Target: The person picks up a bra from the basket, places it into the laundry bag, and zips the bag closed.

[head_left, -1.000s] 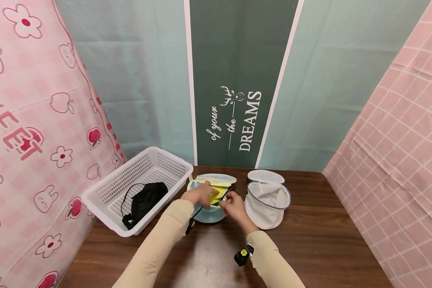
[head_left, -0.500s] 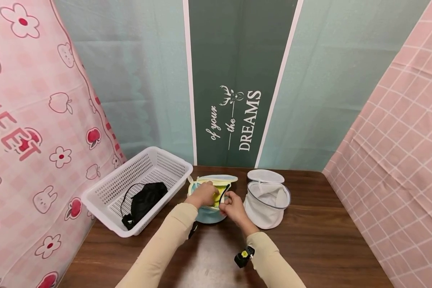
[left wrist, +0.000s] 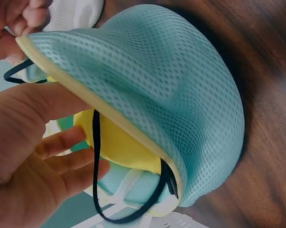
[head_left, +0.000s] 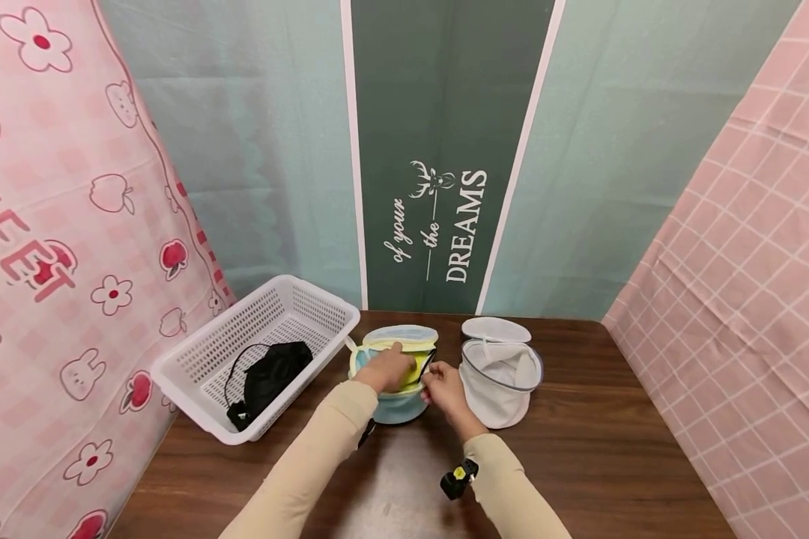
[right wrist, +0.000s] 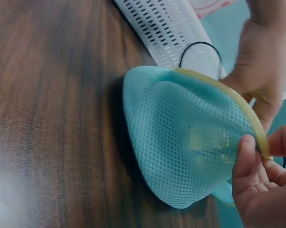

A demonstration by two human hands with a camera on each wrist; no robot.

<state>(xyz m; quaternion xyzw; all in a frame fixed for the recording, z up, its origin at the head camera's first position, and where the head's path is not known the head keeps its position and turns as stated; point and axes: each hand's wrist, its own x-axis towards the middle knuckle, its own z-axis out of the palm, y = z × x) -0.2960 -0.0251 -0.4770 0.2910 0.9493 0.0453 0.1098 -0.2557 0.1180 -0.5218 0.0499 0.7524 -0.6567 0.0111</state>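
While the blue bag is pinched at its rim by the right hand, the left hand is held within it.
The bag is set on the worktop between the basket and the white bag. The right fingers are clamped on the rim; the left fingers are spread loosely beside the yellow cloth inside. If the black cord, looped out of the bag, is snagged by them, the cloth could be dragged out; if the rim is released, the soft bag could be folded inward. Movement is bounded by the basket, the white bag and the worktop's back edge; more room is offered on its near side.
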